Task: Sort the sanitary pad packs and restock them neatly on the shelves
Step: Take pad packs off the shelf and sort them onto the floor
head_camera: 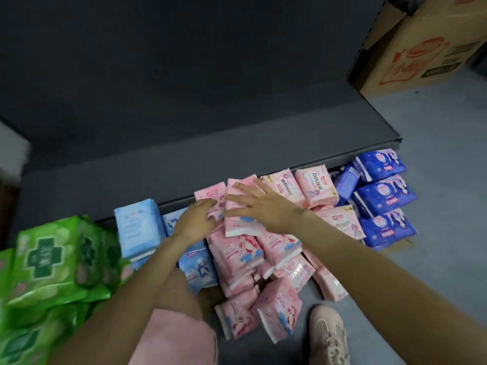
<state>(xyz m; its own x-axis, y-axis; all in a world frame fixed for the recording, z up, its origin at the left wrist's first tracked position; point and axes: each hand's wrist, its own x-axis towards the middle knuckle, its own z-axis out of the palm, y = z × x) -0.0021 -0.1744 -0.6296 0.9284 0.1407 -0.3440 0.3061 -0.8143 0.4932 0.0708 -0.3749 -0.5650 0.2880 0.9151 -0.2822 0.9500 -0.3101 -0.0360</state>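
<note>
A pink shoe (329, 335) and a pink skirt (174, 338) are closest to me, and just past them loose pink packs (279, 309) lie tipped on the grey floor (421, 259). The whole heap sits on the floor in front of the dark shelf (184, 164), not on it yet. The packs look light, soft and squashy, with shiny wrap that may slip, so I think it is best to hold one by its two long sides. To the left is a stack of green packs (50, 256), then light blue packs (139, 227). The left hand (196, 219) has its fingers curled over the edge of a pink pack (210, 198). The right hand (261, 204) lies flat, fingers straight and spread, pressing on the top pink pack (237, 222) of the pile. Dark blue packs (384, 196) are stacked at the right. The pile leans a bit, so pulling one out could make others slide. Far back, a brown cardboard box (427, 48) stands beside the shelf end.
</note>
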